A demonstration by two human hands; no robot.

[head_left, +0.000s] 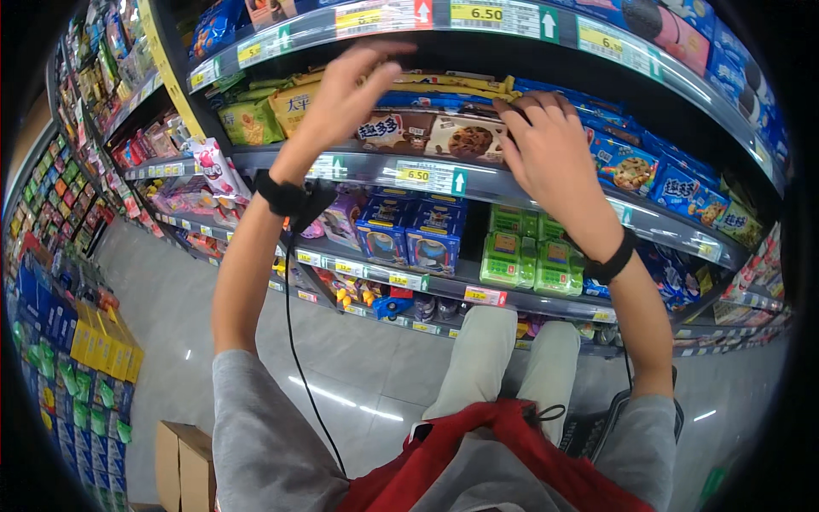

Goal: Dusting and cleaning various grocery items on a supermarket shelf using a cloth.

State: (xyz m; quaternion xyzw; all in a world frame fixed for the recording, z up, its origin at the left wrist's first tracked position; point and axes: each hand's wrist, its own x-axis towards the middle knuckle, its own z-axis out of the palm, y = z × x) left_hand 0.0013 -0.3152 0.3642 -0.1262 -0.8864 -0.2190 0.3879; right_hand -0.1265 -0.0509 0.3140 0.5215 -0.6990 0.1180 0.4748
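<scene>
My left hand (339,98) hovers above the left part of the snack shelf, its fingers loosely stretched to the right and slightly blurred. I see nothing held in it. Below and beside it stand a yellow snack pack (288,104) and a brown cookie pack (394,130). My right hand (546,145) lies over the row, fingers spread, fingertips on the top edges of the packs. A white-and-brown cookie pack (465,138) is just to its left, and a blue cookie pack (623,164) to its right. The right palm hides the packs beneath.
The shelf's price-label edge (367,171) runs in front of the packs, and an upper shelf edge (503,24) overhangs them. Blue boxes (409,226) and green packs (512,258) fill the shelf below. A black cable (290,341) hangs by my left arm. A cardboard box (183,465) stands behind.
</scene>
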